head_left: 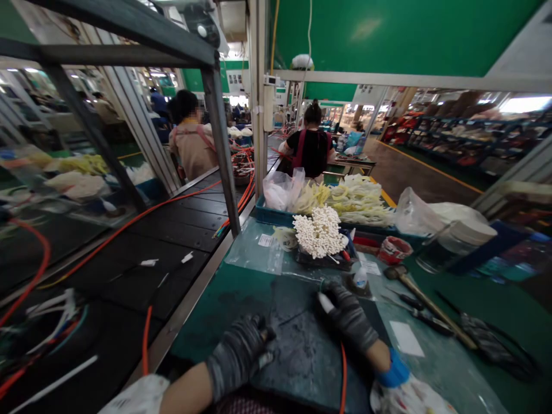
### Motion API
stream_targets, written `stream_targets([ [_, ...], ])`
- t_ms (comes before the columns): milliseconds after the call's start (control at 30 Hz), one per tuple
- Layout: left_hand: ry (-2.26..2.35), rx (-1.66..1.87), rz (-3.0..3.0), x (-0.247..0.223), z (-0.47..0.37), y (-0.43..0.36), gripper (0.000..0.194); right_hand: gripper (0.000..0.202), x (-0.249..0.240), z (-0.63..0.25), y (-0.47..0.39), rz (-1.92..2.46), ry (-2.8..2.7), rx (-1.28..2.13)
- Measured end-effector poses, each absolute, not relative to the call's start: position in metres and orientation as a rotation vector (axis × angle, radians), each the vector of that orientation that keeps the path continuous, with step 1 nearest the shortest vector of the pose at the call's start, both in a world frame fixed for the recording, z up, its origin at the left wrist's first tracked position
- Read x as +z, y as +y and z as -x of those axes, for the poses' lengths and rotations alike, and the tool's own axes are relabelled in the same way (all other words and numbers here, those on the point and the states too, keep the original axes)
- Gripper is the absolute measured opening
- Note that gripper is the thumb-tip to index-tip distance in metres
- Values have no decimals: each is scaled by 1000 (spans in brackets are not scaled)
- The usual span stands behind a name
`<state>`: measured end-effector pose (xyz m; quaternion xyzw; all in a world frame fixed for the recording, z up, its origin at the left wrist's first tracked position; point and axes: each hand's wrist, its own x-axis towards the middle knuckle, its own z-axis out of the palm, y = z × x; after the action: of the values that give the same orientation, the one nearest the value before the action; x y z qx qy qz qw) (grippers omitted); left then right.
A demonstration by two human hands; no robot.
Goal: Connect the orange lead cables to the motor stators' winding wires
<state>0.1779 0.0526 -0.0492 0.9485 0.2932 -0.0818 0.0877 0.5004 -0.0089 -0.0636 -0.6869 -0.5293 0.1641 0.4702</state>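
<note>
Both my hands wear grey striped knit gloves with pale thumb tips. My left hand [241, 353] is at the near edge of the dark work mat [293, 328], its fingers curled in; whatever they hold, if anything, is hidden. Over the mat's right side, my right hand [349, 316] is closed, thumb against fingers. An orange cable [344, 376] runs up from the near edge under this hand, and a small greenish end shows at its fingertips. Beyond the hands, a heap of small white pieces [319, 231] fills a dark tray [302, 260].
Right of the mat lie a hammer [425, 299], a screwdriver-like tool [431, 322] and a small white bottle [360, 278]. A blue bin [269, 215] holds pale yellow strips. Left runs a black conveyor [129, 247] with cables, beside a metal frame [219, 138]. Co-workers [313, 144] sit ahead.
</note>
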Motion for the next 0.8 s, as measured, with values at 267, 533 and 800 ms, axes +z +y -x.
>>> stream_targets([
  [267,885,-213,-2867,-62,-172,53,42,43,-101,-492,-5,1674,-1405,212],
  [533,896,53,-2920,-93,-158,59,39,41,-95,-485,-5,1649,-1488,169],
  [800,886,22,-2956,-95,-157,60,38,50,-105,-488,-7,1718,-1521,130],
])
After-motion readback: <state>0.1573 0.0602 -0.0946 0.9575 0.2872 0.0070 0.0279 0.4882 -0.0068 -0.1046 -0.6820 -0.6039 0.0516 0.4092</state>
